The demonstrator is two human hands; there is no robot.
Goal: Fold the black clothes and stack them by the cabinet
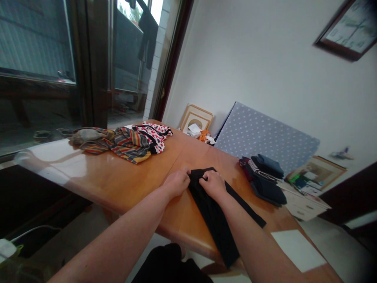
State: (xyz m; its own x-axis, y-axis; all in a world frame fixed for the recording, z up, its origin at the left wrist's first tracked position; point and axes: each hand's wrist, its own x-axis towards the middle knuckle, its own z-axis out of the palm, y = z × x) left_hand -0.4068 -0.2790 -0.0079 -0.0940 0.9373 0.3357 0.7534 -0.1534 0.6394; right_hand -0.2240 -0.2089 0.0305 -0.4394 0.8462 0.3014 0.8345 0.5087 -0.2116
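Observation:
Black trousers (215, 220) lie on the wooden table (176, 212), waistband toward the far side and the legs spread apart toward me. One leg reaches past the near table edge. At the waistband's left corner, my left hand (178, 182) is closed on the cloth. My right hand (214, 184) lies on the upper part of the trousers, its fingers curled and pinching the fabric near the waist. The fingertips of both hands are partly hidden.
Crumpled striped clothing (129, 143) and a red-and-white patterned garment (154, 133) lie at the table's far left. Folded clothes (263, 179) are stacked at the right edge. A white sheet (297, 249) lies near right. Behind stands a dotted grey panel (262, 135).

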